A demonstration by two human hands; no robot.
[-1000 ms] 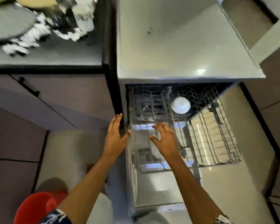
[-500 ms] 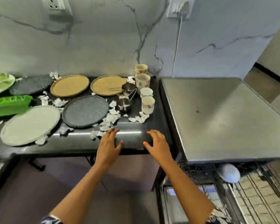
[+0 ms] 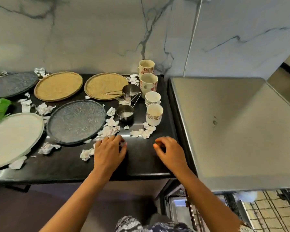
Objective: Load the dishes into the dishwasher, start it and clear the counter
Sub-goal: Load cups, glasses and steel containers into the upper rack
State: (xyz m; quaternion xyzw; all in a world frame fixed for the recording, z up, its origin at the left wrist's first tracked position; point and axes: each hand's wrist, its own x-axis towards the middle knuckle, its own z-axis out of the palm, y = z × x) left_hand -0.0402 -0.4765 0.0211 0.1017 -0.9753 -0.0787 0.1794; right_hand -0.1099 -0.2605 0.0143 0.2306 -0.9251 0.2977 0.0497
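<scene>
Grey speckled plate (image 3: 76, 121) just beyond the left hand (image 3: 109, 152), its grasp unclear; right hand (image 3: 172, 152) loosely curled, empty

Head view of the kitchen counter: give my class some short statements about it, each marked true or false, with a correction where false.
1. Four cups stand in a row near the right edge of the counter. True.
2. The two woven plates are stacked. False: they lie side by side.
3. The right hand grips a cup. False: it is near the counter's front, apart from the cups.
4. Torn paper scraps lie among the dishes. True.
</scene>
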